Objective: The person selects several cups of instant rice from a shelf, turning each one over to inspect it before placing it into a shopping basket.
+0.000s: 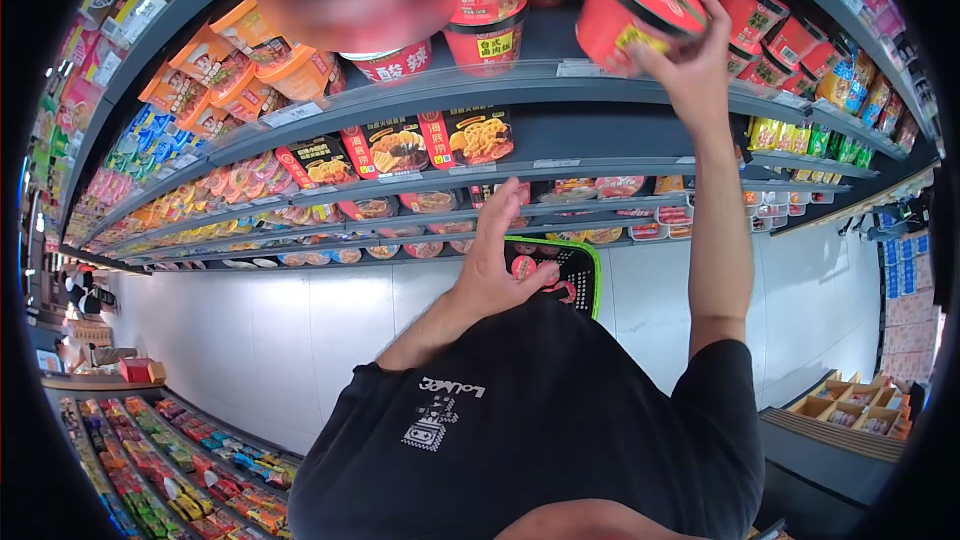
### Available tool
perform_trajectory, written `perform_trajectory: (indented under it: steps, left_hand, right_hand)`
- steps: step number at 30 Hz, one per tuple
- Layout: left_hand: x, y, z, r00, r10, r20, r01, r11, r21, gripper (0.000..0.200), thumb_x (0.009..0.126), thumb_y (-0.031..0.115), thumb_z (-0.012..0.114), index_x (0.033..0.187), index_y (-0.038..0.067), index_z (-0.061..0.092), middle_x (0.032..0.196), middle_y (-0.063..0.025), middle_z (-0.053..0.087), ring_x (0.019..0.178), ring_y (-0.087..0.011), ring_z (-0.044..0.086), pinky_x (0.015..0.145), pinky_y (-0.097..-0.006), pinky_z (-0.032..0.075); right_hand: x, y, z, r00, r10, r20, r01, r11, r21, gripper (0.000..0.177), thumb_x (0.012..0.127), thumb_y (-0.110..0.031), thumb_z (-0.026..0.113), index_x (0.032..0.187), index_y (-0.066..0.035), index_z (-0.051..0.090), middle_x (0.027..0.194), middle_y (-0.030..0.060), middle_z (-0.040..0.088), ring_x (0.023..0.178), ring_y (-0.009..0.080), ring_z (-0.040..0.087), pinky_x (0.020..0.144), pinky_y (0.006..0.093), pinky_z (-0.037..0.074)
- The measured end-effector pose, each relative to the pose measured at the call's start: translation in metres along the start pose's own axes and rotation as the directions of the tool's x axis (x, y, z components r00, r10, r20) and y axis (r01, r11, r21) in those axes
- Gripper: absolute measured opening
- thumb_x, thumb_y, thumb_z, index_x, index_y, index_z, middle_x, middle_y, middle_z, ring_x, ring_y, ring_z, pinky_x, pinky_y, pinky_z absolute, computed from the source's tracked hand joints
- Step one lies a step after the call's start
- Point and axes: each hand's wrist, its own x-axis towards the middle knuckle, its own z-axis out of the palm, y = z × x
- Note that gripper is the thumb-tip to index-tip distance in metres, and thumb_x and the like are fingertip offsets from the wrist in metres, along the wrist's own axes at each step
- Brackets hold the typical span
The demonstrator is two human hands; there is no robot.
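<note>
My right hand (690, 70) is raised at the upper shelf, its fingers closed around the side of a round red instant rice tub (612, 15). The tub is tilted, with its black-rimmed red lid turned up. My left hand (495, 260) holds nothing; its fingers and thumb are apart in front of the lower shelves. Below and behind it, a black basket with a green rim (598, 285) has several small red items in it, partly hidden by my hand and shirt. Stacked red tubs with yellow labels (483, 45) stand on the upper shelf, left of the held tub.
The grey shelf edge (440, 82) curves across in front of me. Orange tubs (245, 90) stand at the left, and red food boxes (465, 137) sit one shelf lower. Behind me at lower left is a rack of colourful packets (190, 460). Wooden bins (850, 405) are at lower right.
</note>
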Motion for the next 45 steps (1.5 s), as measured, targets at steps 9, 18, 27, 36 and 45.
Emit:
perform_trajectory:
  steps: [9,18,27,36,45]
  left_hand:
    - [-0.022,-0.018,-0.012,0.995,-0.08,-0.053,0.079,0.996,-0.028,0.105,0.08,0.01,0.088,0.162,0.006,0.023,0.162,-0.0272,0.031,0.134,-0.038,0.057,0.107,-0.0474,0.053]
    - [0.001,-0.03,-0.036,0.99,-0.042,-0.136,0.059,0.99,0.128,0.107,0.075,0.005,0.088,0.161,0.005,0.023,0.162,-0.0225,0.033,0.132,-0.0346,0.059,0.106,-0.0458,0.051]
    - [-0.005,-0.03,-0.014,0.995,-0.061,-0.083,0.068,0.995,0.076,0.106,0.076,0.004,0.087,0.161,0.005,0.023,0.161,-0.0223,0.034,0.131,-0.0334,0.059,0.103,-0.0439,0.053]
    - [-0.017,-0.036,-0.012,0.987,-0.151,-0.059,0.153,0.988,0.035,0.105,0.077,0.005,0.087,0.161,0.004,0.022,0.161,-0.0243,0.034,0.128,-0.0336,0.061,0.104,-0.0449,0.052]
    - [-0.017,-0.035,-0.004,0.984,-0.177,0.003,0.176,0.983,0.047,0.103,0.079,0.009,0.088,0.16,0.003,0.025,0.159,-0.0243,0.038,0.125,-0.0328,0.063,0.101,-0.0441,0.053]
  right_hand:
    - [0.05,0.063,0.013,0.939,0.244,0.241,-0.128,0.901,-0.415,0.108,0.07,-0.024,0.098,0.149,0.004,0.029,0.127,0.0241,0.063,0.106,0.021,0.069,0.093,0.0354,0.059]
    - [0.05,0.049,0.014,0.895,0.298,0.331,-0.128,0.884,-0.449,0.127,0.068,-0.024,0.098,0.162,-0.002,0.015,0.13,0.0245,0.066,0.105,0.0261,0.072,0.098,0.0366,0.057]
    - [0.048,0.051,0.01,0.904,0.236,0.356,-0.051,0.887,-0.458,0.131,0.067,-0.028,0.098,0.163,-0.004,0.013,0.138,0.0274,0.062,0.115,0.0303,0.071,0.105,0.0399,0.054]
    - [0.048,0.044,0.012,0.909,0.211,0.359,0.001,0.862,-0.508,0.134,0.066,-0.03,0.099,0.164,-0.006,0.011,0.137,0.0284,0.062,0.107,0.0318,0.075,0.105,0.0398,0.054]
    - [0.012,0.035,0.0,0.985,-0.063,0.16,0.148,0.789,-0.597,0.124,0.068,-0.027,0.099,0.162,-0.006,0.022,0.132,0.0216,0.064,0.123,0.0324,0.065,0.105,0.0432,0.051]
